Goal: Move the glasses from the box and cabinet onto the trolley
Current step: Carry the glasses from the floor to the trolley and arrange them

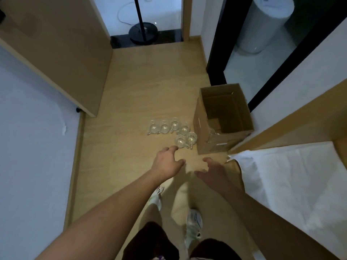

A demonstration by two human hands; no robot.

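Note:
Several clear glass mugs (173,131) stand in a cluster on the wooden floor (142,94), just left of an open cardboard box (222,117). A bit of glass shows at the box's near inner wall. My left hand (168,163) stretches forward with relaxed fingers, its fingertips just short of the nearest mug and holding nothing. My right hand (214,172) hangs open to the right, below the box's near corner, also holding nothing. No trolley is in view.
A wooden cabinet side (62,59) rises on the left. A bed with a white sheet (293,181) fills the right. A black lamp base (143,32) stands at the far end, and a white cylinder (262,25) behind a dark door frame.

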